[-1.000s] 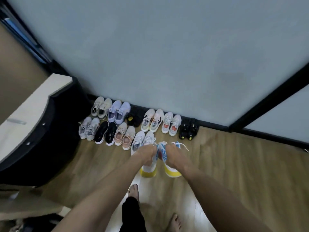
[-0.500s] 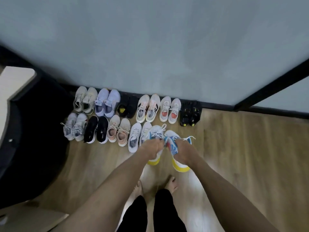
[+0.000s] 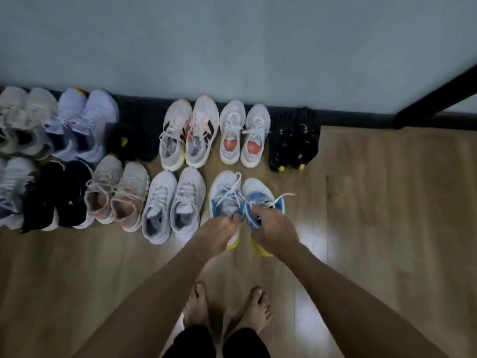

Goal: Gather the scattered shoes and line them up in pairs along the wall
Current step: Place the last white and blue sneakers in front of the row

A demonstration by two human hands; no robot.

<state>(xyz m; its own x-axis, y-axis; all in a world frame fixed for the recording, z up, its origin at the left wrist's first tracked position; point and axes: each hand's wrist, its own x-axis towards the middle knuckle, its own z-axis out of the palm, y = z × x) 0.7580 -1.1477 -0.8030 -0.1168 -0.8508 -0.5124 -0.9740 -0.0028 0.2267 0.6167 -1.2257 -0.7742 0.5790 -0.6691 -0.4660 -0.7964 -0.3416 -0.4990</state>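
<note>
Two white and blue shoes with yellow heels sit side by side at the right end of the front row: the left shoe (image 3: pixel 225 195) and the right shoe (image 3: pixel 260 193). My left hand (image 3: pixel 219 235) grips the heel collar of the left one. My right hand (image 3: pixel 275 232) grips the heel collar of the right one. Their toes point at the wall. Whether the soles rest on the floor is hard to tell. Just left of them stands a white pair (image 3: pixel 174 205), and behind them a white pair with red insoles (image 3: pixel 244 133).
Two rows of paired shoes run along the grey wall (image 3: pixel 232 47) with its black baseboard (image 3: pixel 144 104). A black pair with yellow dots (image 3: pixel 294 139) ends the back row. Wooden floor (image 3: pixel 387 202) lies right of the shoes. My bare feet (image 3: pixel 227 306) stand below.
I have stepped closer and leaned down. Both hands carried the white and blue pair forward and down, into the front row beside the white pair.
</note>
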